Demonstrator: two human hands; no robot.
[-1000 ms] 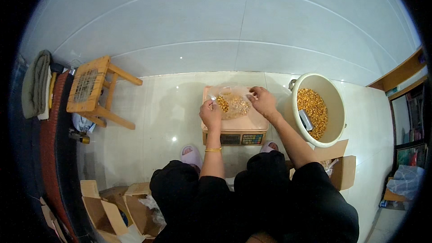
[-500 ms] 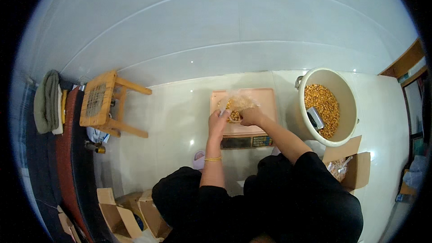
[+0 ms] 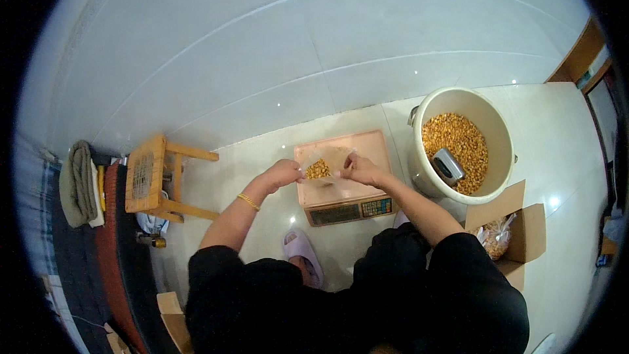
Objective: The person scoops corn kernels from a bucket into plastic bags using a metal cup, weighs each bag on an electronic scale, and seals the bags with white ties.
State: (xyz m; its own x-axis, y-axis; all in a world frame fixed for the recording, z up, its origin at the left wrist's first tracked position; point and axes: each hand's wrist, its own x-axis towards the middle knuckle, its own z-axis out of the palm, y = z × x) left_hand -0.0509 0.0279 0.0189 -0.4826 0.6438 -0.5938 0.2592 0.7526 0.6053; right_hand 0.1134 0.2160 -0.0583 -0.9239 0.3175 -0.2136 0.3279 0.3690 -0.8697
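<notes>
A clear plastic bag of yellow corn kernels (image 3: 319, 168) hangs just above the pink platform scale (image 3: 367, 148) on the floor. My left hand (image 3: 283, 173) pinches the bag's left top edge. My right hand (image 3: 360, 168) grips its right top edge. To the right stands a large cream bucket (image 3: 499, 138) partly filled with corn kernels (image 3: 452, 139), with a metal scoop (image 3: 448, 165) lying in them.
A small wooden stool (image 3: 147, 177) stands to the left, with folded cloth (image 3: 80, 184) beside it. An open cardboard box (image 3: 517, 226) holding a filled bag (image 3: 498, 236) sits at the right. More cardboard boxes (image 3: 173, 318) lie lower left. A pink slipper (image 3: 303, 256) shows below the scale.
The bag has been lifted off the scale platform and gathered between both hands. My head has tilted, so the scene sits lower and further right in view.
</notes>
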